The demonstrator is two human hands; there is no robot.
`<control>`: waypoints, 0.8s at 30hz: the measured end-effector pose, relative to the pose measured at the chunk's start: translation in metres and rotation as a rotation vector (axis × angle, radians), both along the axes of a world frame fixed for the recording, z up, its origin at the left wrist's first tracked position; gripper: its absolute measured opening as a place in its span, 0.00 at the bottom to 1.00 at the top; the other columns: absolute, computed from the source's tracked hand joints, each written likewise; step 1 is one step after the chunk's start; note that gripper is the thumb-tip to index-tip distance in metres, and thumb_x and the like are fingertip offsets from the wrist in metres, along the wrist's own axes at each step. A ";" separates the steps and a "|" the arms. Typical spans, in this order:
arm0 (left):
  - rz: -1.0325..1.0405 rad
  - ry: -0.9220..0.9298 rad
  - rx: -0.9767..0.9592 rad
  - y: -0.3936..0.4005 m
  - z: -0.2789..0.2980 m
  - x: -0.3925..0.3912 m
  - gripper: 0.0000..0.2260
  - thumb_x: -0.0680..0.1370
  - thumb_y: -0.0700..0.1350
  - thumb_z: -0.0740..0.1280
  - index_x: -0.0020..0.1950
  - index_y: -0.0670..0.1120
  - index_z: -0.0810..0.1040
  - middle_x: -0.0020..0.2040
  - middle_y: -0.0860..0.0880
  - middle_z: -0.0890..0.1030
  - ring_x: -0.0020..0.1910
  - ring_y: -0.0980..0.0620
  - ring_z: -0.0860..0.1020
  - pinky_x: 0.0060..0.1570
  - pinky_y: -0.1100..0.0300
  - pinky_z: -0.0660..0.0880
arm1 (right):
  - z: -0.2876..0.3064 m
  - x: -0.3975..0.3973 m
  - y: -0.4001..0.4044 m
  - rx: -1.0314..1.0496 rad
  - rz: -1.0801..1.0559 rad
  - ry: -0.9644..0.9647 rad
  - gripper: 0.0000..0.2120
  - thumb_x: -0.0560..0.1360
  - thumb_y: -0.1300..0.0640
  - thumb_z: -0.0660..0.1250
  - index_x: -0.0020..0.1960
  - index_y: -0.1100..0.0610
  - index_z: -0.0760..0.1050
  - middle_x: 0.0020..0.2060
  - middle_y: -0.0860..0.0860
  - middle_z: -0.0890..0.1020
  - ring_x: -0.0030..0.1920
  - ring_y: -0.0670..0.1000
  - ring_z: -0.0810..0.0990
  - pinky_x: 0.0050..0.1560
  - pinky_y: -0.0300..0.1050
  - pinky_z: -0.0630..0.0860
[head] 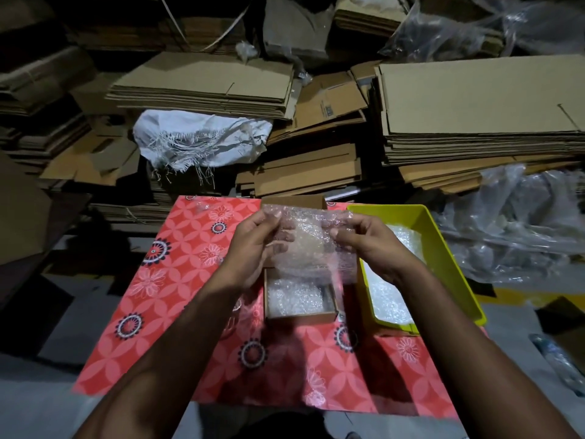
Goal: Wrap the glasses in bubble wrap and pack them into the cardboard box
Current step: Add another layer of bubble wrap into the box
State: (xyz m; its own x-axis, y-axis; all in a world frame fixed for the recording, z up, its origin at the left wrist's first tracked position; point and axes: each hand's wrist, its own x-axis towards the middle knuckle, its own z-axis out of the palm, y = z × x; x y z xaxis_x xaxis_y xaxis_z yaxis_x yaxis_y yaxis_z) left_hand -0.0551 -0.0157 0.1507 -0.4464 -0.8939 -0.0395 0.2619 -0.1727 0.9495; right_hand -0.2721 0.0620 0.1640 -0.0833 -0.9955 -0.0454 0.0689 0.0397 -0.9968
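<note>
Head view looks down on both hands holding a bubble-wrapped bundle [311, 245] in the air above the open cardboard box [299, 315]. What lies inside the wrap is blurred and cannot be made out for certain. The left hand [253, 248] grips the bundle's left side with curled fingers, and the right hand [370, 248] pinches the wrap along its upper right edge. Inside the box sits another bubble-wrapped piece [294, 297] on the bottom. The box rests on a red floral mat [177, 280], and just to its right stands a yellow bin [449, 264] with more bubble wrap [387, 299] in it. Stacks of flattened cardboard [474, 115] fill the space beyond the mat, with a frayed white sack [202, 137] lying among them.
</note>
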 end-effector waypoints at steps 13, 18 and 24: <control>-0.013 -0.258 -0.228 0.003 -0.010 0.000 0.11 0.80 0.33 0.66 0.57 0.43 0.82 0.42 0.55 0.85 0.34 0.57 0.78 0.32 0.63 0.76 | -0.006 -0.003 0.003 0.000 0.068 -0.109 0.21 0.79 0.66 0.66 0.70 0.54 0.72 0.47 0.46 0.85 0.46 0.46 0.82 0.44 0.42 0.78; 0.073 -0.165 -0.097 0.003 -0.020 -0.005 0.18 0.76 0.25 0.63 0.37 0.44 0.83 0.41 0.50 0.82 0.38 0.54 0.79 0.34 0.61 0.79 | -0.002 -0.009 0.012 -0.157 0.138 0.261 0.18 0.74 0.71 0.66 0.45 0.51 0.87 0.45 0.47 0.87 0.48 0.47 0.83 0.51 0.42 0.75; 0.064 -0.237 -0.166 -0.002 -0.029 -0.007 0.19 0.76 0.25 0.61 0.34 0.44 0.81 0.36 0.47 0.80 0.36 0.51 0.78 0.35 0.59 0.77 | -0.011 -0.021 0.019 -0.085 0.175 -0.017 0.27 0.71 0.67 0.70 0.68 0.54 0.74 0.60 0.49 0.81 0.62 0.49 0.78 0.60 0.43 0.74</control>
